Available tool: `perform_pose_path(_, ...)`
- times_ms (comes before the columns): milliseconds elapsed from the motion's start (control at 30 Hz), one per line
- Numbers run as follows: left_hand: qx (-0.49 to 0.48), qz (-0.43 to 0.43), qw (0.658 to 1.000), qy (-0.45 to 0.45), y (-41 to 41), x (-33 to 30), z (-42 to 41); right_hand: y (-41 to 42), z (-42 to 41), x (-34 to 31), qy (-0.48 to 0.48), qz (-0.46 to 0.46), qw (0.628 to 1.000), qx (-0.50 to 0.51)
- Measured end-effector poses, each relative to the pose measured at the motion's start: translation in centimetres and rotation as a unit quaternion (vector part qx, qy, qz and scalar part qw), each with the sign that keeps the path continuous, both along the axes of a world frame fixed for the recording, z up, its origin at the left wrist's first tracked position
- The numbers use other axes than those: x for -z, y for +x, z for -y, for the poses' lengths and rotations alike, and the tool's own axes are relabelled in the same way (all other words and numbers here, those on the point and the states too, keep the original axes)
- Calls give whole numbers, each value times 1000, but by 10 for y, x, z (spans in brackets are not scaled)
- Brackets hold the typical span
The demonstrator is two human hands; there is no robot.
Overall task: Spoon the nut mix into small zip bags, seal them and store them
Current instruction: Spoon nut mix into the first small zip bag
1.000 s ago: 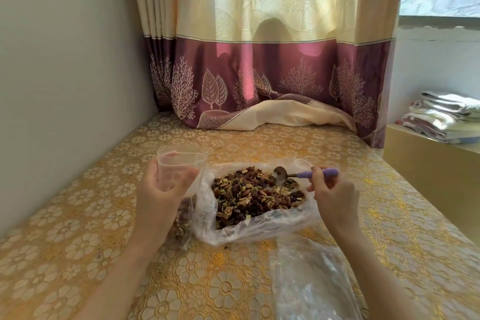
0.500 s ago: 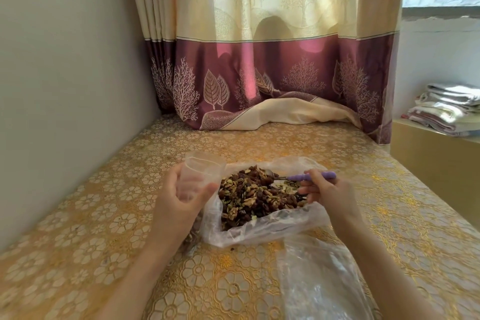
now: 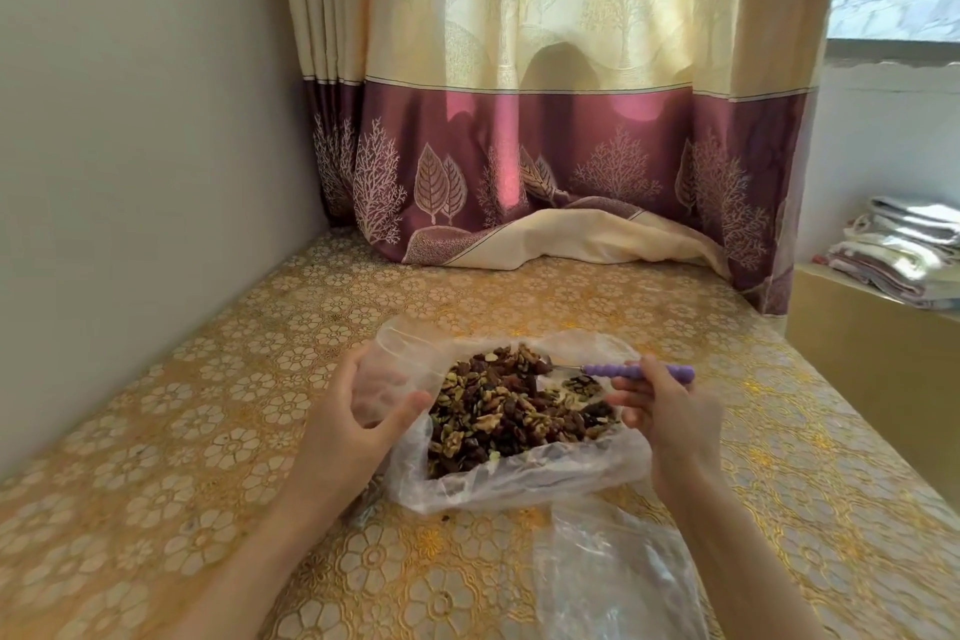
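A heap of nut mix [image 3: 514,405] lies in a large open clear plastic bag [image 3: 519,481] on the gold-patterned table [image 3: 208,431]. My left hand [image 3: 348,421] grips a small clear zip bag [image 3: 395,364] upright, its mouth held open beside the heap's left edge; its lower part is hidden behind my hand. My right hand [image 3: 670,411] pinches the purple handle of a spoon [image 3: 628,371], whose metal bowl is dug into the far side of the nuts.
Loose clear plastic bags [image 3: 613,572] lie at the front between my forearms. A curtain [image 3: 545,172] hangs onto the table's far end, a wall runs along the left, and folded cloths [image 3: 904,250] sit on a ledge at the right.
My left hand has carried the small zip bag rightward, up against the nut heap. The spoon's bowl has gone down into the nuts. The view has shifted slightly left.
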State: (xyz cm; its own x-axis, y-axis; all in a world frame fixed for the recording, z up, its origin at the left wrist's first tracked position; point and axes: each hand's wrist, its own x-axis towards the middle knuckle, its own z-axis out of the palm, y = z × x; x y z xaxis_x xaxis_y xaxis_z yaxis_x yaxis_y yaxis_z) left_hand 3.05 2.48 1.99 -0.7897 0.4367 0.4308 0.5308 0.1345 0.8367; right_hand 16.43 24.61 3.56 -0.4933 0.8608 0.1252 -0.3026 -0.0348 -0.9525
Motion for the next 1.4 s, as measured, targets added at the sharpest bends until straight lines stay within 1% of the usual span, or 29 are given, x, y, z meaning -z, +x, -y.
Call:
perform_pose_path(133, 4, -4, 1000, -3, 0, 0, 0, 0, 2, -5, -19, -18, 1000, 2)
perform_pose_path(233, 10, 3, 1000, -9, 0, -1, 1, 2, 9, -17, -10, -41, 999, -9)
perform_pose_path(367, 18, 9, 1000, -16, 0, 3, 1, 6, 24, -35, 23, -70, 995, -65)
perform_pose_path(500, 13, 18, 999, -32, 0, 3, -2, 6, 41, -49, 39, -79, 991, -104)
perform_pose_path(600, 16, 18, 999, -23, 0, 5, -3, 3, 55, -54, 90, -74, 984, -136)
perform_pose_path(733, 30, 16, 999, -17, 0, 6, -5, -4, 73, -52, 217, -59, 961, -162)
perform_pose_path(800, 39, 24, 999, -5, -2, 8, -4, -7, 78, -49, 258, -49, 949, -172)
perform_pose_path(867, 38, 28, 999, 4, -2, 8, -3, -8, 76, -46, 268, -46, 944, -185)
perform_pose_path(967, 24, 14, 1000, 0, -1, 7, -4, -7, 66, -45, 246, -61, 948, -193)
perform_pose_path(1067, 13, 7, 1000, -4, -1, 8, -4, -4, 49, -42, 178, -83, 968, -157)
perform_pose_path(1133, 12, 8, 1000, -13, -3, 11, -4, 2, 33, -35, 131, -84, 983, -95)
perform_pose_path(1167, 10, 5, 1000, -18, -3, 12, -4, 4, 25, -31, 123, -75, 988, -61)
perform_pose_path(1267, -1, -17, 999, -29, -3, 12, -5, 11, 4, -18, 140, -33, 989, 20)
perform_pose_path(1400, -14, -24, 999, -33, -2, 13, -5, 17, -12, -5, 165, 27, 983, 74)
